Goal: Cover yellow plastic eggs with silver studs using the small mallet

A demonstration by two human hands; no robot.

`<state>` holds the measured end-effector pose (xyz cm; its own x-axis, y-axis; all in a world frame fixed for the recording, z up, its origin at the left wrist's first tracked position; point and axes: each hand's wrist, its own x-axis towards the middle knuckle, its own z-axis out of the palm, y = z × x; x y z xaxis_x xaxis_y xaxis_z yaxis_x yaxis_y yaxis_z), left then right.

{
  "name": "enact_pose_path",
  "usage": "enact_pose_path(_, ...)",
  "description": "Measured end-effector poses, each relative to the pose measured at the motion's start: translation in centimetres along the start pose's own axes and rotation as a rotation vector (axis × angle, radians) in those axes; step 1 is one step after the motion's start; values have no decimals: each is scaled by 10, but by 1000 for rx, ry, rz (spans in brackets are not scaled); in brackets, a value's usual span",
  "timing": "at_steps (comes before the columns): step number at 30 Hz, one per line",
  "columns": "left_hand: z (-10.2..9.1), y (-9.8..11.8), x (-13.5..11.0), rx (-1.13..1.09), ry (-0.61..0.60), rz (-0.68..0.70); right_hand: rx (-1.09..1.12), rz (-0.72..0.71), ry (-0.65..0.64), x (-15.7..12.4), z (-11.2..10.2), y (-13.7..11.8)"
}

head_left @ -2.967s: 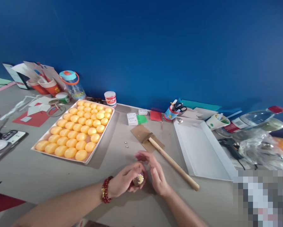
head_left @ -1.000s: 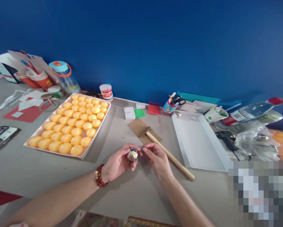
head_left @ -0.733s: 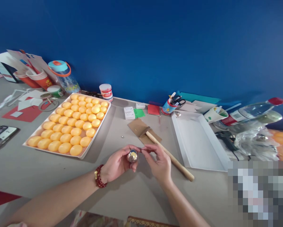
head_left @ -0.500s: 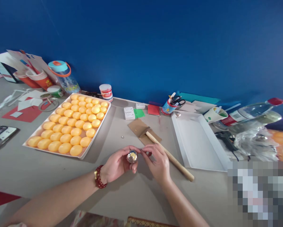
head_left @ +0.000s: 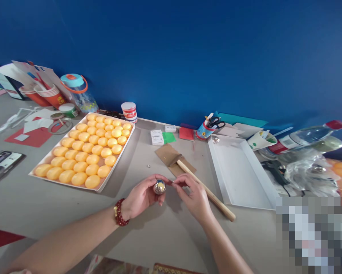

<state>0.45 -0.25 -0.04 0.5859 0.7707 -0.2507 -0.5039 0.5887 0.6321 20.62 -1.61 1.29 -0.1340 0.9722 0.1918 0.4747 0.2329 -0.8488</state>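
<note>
My left hand, with a red bead bracelet on its wrist, is closed round a small shiny foil-covered ball held just above the grey table. My right hand is right beside the ball, its thumb and forefinger pinched together at the ball's right side; what they pinch is too small to name. A wooden stick lies on the table just behind my right hand, its far end resting on brown card pieces.
A white tray full of several yellow egg halves sits to the left. An empty white tray lies to the right. Cups, a jar, scissors, paper scraps, a glue gun and a bottle crowd the back edge. A tiny bead lies loose.
My hands rose from the table and drew closer. The right hand went from open fingers to a pinch at the ball's side. The view shifted slightly.
</note>
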Motion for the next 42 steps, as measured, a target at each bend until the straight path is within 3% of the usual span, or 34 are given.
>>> enact_pose_path(4, 3, 0, -1, 8, 26, 73, 277, 171, -28, -2, 1, -9)
enact_pose_path(9, 4, -1, -4, 93, 58, 79, 778, 419, -182, -8, 12, -20)
enact_pose_path(16, -3, -11, -7, 400, -27, 187, 1009, 557, -221, -11, 22, -19)
enact_pose_path(20, 1, -8, -10, 545, -40, 196, 1048, 571, -244, -11, 22, -20)
enact_pose_path(27, 4, -6, -10, 612, 7, 192, 1005, 576, -252, -12, 24, -21)
enact_pose_path(42, 1, -9, -9, 598, 32, 151, 908, 562, -173, -15, 31, -17)
